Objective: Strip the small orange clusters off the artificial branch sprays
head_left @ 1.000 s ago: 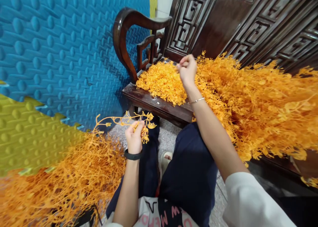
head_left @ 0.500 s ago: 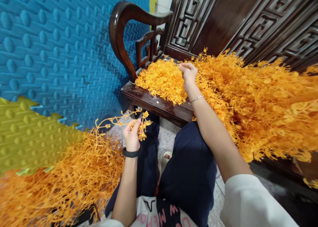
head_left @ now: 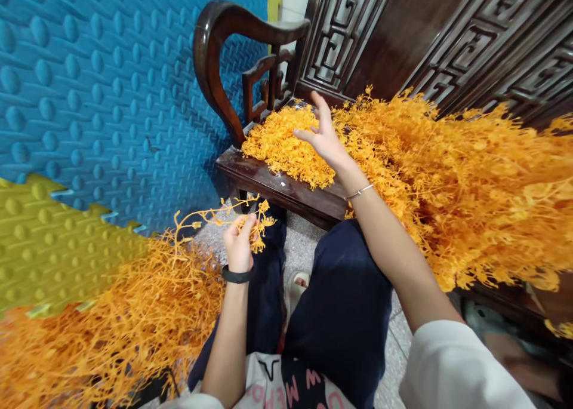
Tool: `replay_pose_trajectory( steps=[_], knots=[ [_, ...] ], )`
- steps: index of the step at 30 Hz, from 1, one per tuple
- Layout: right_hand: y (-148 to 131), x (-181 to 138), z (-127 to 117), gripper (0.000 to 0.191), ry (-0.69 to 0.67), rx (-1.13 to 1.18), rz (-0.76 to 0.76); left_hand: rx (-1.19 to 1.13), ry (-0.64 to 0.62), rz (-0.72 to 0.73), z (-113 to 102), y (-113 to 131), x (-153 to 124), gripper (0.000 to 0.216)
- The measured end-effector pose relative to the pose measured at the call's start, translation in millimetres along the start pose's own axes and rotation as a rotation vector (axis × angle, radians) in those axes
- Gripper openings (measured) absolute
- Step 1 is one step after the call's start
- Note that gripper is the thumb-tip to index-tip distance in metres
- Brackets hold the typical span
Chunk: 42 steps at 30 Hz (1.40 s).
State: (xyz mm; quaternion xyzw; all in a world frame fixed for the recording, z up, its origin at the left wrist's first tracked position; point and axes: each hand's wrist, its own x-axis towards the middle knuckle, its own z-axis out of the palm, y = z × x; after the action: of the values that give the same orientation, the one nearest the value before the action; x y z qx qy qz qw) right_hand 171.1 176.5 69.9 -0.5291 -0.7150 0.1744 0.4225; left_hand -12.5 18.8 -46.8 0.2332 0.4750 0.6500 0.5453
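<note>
My left hand pinches an orange plastic-looking flower stem above my left leg. Small blossoms stick out past the fingertips on the right, and the bare stem trails left. Over a heap of loose orange blossoms on the wooden bench seat, my right hand is open, thumb and fingers spread, holding nothing. Just right of that hand, a large bundle of orange flower sprays covers the bench.
A big pile of stripped-looking orange stems lies at my left. The dark carved bench has a curved armrest. Blue foam matting stands upright at left, joined to a yellow piece.
My right hand has gone from closed fingers to spread ones above the blossom heap. The left hand keeps its hold on the stem, almost unmoved.
</note>
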Motion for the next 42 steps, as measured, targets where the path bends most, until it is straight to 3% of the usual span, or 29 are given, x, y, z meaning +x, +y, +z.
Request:
replay_pose_trajectory(
  steps=[2,4,8,11,14,20,26,34,39,42],
  knots=[
    [-23.1,-15.5,3.9,0.042,-0.097,-0.043,-0.088,0.012,0.002,0.005,1.0,0.9,-1.5,0.02],
    [-41.8,-31.0,10.8,0.028,-0.296,-0.036,-0.127,0.01,0.002,0.011,1.2,2.1,-2.7,0.021],
    [-57.2,-56.8,33.1,0.044,-0.831,-0.013,-0.106,-0.039,-0.009,0.063,0.2,6.1,-4.3,0.021],
    [-57.0,-64.7,48.2,0.04,-0.982,-0.013,-0.118,-0.062,-0.02,0.09,0.0,9.5,-5.2,0.022],
    [-55.8,-61.9,51.8,0.021,-0.92,0.019,-0.107,-0.056,-0.014,0.101,0.5,10.7,-5.3,0.022],
    [-54.6,-49.6,34.6,0.008,-0.809,0.159,-0.038,-0.038,-0.004,0.103,0.6,5.9,-3.3,0.022],
    [-56.6,-48.3,33.2,0.005,-0.578,0.058,0.001,-0.004,-0.059,0.069,6.0,7.0,-7.6,0.024],
    [-54.0,-49.9,43.6,0.004,-0.497,0.09,0.12,0.018,-0.074,0.12,6.4,11.4,-5.7,0.026],
    [-53.3,-47.9,55.1,0.002,-0.361,0.048,0.062,-0.031,-0.126,0.035,5.0,15.0,-6.8,0.026],
    [-44.1,-27.4,34.2,0.009,-0.104,0.126,0.137,-0.169,-0.134,-0.003,0.9,22.0,-9.0,0.03]
  ],
)
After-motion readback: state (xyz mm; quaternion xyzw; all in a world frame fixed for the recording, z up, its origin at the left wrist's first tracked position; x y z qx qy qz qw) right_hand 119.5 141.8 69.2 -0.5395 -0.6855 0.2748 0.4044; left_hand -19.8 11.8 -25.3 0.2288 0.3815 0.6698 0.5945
